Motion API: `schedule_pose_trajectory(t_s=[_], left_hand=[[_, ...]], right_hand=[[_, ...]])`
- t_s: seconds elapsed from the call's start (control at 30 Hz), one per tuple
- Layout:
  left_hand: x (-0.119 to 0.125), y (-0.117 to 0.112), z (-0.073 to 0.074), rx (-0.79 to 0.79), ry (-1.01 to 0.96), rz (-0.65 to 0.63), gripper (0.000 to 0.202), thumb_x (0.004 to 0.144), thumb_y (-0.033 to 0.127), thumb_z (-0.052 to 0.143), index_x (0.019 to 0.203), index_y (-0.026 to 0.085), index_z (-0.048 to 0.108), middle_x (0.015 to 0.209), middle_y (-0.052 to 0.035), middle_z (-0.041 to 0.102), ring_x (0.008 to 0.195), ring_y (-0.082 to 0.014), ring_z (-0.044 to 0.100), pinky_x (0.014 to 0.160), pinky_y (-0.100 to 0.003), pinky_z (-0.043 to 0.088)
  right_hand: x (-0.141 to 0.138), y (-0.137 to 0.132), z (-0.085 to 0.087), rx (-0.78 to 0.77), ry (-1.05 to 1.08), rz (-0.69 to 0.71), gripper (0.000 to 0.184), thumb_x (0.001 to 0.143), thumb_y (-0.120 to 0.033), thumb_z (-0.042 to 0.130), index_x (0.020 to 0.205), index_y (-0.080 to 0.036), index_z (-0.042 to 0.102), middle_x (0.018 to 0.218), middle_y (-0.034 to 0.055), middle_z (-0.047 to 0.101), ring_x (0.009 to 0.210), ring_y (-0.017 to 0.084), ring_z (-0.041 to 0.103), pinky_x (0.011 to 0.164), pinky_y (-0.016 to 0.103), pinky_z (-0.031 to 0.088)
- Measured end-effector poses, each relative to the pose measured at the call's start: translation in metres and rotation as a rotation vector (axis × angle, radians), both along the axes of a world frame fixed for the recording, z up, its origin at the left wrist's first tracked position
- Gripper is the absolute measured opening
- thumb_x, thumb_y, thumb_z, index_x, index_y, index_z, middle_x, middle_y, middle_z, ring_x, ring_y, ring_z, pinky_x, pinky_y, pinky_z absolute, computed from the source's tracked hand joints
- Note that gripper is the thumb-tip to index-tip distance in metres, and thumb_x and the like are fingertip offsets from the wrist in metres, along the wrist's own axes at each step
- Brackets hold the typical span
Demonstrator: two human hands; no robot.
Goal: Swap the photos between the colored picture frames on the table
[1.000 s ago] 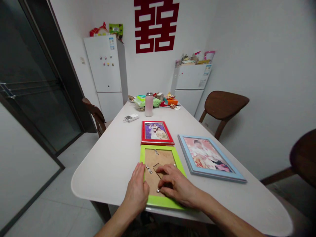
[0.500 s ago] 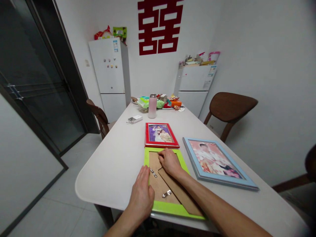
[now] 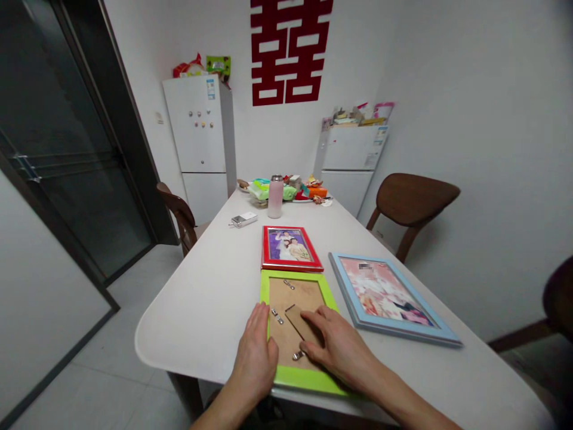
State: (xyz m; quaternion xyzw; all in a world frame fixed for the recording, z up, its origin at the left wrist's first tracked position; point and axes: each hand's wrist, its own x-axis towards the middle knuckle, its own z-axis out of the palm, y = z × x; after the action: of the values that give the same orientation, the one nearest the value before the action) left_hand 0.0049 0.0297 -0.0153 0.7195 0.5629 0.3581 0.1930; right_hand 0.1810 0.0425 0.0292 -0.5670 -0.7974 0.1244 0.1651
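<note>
A green photo frame lies face down at the table's near edge, its brown backing board showing. My left hand holds the frame's left edge, fingers nearly straight and close together. My right hand is closed over the brown stand flap, fingers curled on it. Its thumb reaches beside a small metal clip. Another metal clip sits at the left side of the board, and a top clip at its far edge. The right hand covers part of the flap.
A red photo frame touches the green one's far side. To the right lies a light blue photo frame. Farther back are a pink bottle, a small white device and piled packets. Chairs flank the white table.
My right hand has moved from the board's far edge toward me, onto the stand flap, uncovering the top clip. My left hand stays at the frame's left edge.
</note>
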Motion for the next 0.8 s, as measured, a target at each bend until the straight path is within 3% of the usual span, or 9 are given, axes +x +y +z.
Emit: schedule_pose_trajectory(t_s=[0.1, 0.23, 0.33, 0.47, 0.6, 0.8], left_hand=[[-0.001, 0.000, 0.003, -0.020, -0.064, 0.010, 0.052, 0.067, 0.012, 0.041, 0.119, 0.009, 0.038, 0.126, -0.0128, 0.040, 0.117, -0.0208, 0.034, 0.100, -0.040, 0.026], [0.000, 0.003, 0.017, -0.121, -0.176, 0.040, 0.049, 0.070, 0.023, 0.047, 0.116, 0.010, 0.041, 0.121, -0.0139, 0.045, 0.112, -0.0227, 0.040, 0.097, -0.040, 0.029], [0.003, 0.007, 0.027, -0.172, -0.414, 0.074, 0.044, 0.067, 0.028, 0.052, 0.107, 0.012, 0.048, 0.113, -0.0115, 0.051, 0.108, -0.0237, 0.043, 0.095, -0.039, 0.029], [0.005, 0.012, 0.036, -0.276, -0.653, 0.019, 0.029, 0.070, 0.035, 0.049, 0.089, 0.014, 0.054, 0.089, -0.0059, 0.063, 0.086, -0.0223, 0.057, 0.076, -0.034, 0.045], [-0.015, 0.016, 0.041, -0.346, -0.745, 0.022, 0.028, 0.071, 0.038, 0.047, 0.084, 0.014, 0.051, 0.074, -0.0032, 0.065, 0.068, -0.0197, 0.061, 0.059, -0.030, 0.048], [-0.080, 0.014, 0.045, -0.403, -0.746, 0.127, 0.027, 0.069, 0.037, 0.050, 0.085, 0.015, 0.050, 0.064, -0.0003, 0.064, 0.057, -0.0179, 0.061, 0.053, -0.027, 0.046]], right_hand=[[0.000, -0.001, 0.001, -0.020, 0.044, -0.017, 0.043, 0.063, -0.026, 0.052, 0.105, -0.016, 0.054, 0.086, 0.0075, 0.054, 0.083, 0.019, 0.050, 0.075, 0.028, 0.038], [0.002, 0.006, 0.017, -0.014, 0.037, -0.035, 0.038, 0.062, -0.026, 0.052, 0.098, -0.017, 0.058, 0.081, 0.0068, 0.054, 0.079, 0.019, 0.051, 0.072, 0.028, 0.039], [-0.003, 0.005, 0.031, 0.024, 0.048, -0.050, 0.038, 0.062, -0.028, 0.052, 0.098, -0.017, 0.059, 0.081, 0.0071, 0.054, 0.078, 0.019, 0.051, 0.072, 0.029, 0.039], [-0.012, 0.000, 0.038, 0.051, 0.127, -0.005, 0.037, 0.063, -0.028, 0.054, 0.098, -0.018, 0.058, 0.086, 0.0069, 0.054, 0.083, 0.019, 0.050, 0.075, 0.029, 0.039], [0.002, 0.002, 0.027, 0.025, 0.183, -0.020, 0.039, 0.071, -0.034, 0.048, 0.107, -0.017, 0.052, 0.092, 0.0081, 0.054, 0.083, 0.019, 0.051, 0.073, 0.029, 0.039], [0.035, 0.006, -0.003, -0.003, -0.092, -0.242, 0.041, 0.074, -0.033, 0.042, 0.108, -0.011, 0.050, 0.090, 0.0129, 0.056, 0.081, 0.024, 0.054, 0.071, 0.033, 0.039]])
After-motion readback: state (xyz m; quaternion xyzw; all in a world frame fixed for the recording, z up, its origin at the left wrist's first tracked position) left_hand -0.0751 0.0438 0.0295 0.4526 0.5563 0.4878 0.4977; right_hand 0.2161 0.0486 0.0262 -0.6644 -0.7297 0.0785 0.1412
